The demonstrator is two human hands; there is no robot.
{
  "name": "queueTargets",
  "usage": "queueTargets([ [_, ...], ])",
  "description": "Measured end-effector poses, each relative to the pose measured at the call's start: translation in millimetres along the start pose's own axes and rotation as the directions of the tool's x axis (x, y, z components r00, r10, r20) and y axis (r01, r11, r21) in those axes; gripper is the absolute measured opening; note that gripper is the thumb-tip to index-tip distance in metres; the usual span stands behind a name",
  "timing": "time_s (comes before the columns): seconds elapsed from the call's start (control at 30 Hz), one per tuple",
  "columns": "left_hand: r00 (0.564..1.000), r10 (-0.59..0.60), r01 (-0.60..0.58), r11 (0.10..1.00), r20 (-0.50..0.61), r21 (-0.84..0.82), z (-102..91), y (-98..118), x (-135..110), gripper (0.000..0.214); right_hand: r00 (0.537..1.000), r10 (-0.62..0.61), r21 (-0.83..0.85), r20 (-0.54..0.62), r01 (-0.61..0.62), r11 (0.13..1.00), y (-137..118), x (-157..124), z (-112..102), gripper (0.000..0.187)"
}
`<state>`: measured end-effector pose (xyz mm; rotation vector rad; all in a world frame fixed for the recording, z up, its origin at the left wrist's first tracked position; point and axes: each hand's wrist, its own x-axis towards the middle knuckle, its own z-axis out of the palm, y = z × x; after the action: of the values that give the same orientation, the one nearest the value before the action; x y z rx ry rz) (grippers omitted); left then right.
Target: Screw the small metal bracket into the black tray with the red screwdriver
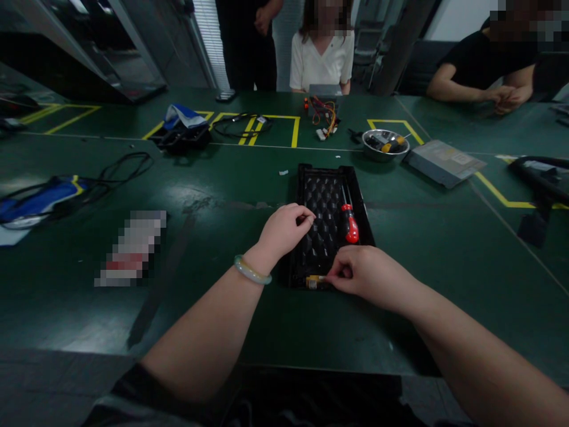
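Note:
A black tray-like case (365,219) with a quilted-looking inner face lies in front of me. Inside it, along the right side, rests a screwdriver (350,225) with a red and black handle, its shaft pointing away. My left hand (287,228) hovers over the case's left side, fingers closed in a pinch; anything between them is too small to make out. At the near edge of the case, my right hand (371,271) is closed, its fingertips pinching the right end of a small yellow-and-silver piece (313,281). The fingers partly hide that end.
Beyond the case are a metal bowl (386,153) of tools, a grey flat box (446,162) and a unit with coloured wires (326,115). To the left lie a blue pouch (42,198) with a black cable and a blurred-out flat item (133,249). Several people are across the table.

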<state>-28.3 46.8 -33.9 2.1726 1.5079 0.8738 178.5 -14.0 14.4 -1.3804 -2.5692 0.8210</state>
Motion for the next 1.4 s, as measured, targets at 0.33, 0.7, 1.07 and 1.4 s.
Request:
queueTargets([
  [0.33,1.000,-0.019,0.018,1.000,-0.005,-0.005,0.8,1.2,-0.1,0.016,0.999,-0.046,-0.020,-0.024,0.046,0.999,-3.3,-0.3,4.5,0.012],
  [0.7,1.000,-0.024,0.024,1.000,0.017,-0.003,-0.3,1.6,0.7,0.016,1.000,-0.012,0.110,-0.015,0.013,0.994,6.3,0.6,-11.4,0.017],
  [1.07,0.999,0.003,-0.002,0.999,0.041,-0.035,-7.4,1.8,0.0,0.017,0.838,0.109,-0.038,-0.534,-0.152,0.988,39.1,11.6,-19.5,0.022],
  [1.4,0.960,0.209,-0.235,0.963,0.188,0.132,-18.7,15.8,-7.9,0.016,0.820,0.097,-0.054,-0.564,-0.154,0.987,56.1,18.7,-14.8,0.020],
])
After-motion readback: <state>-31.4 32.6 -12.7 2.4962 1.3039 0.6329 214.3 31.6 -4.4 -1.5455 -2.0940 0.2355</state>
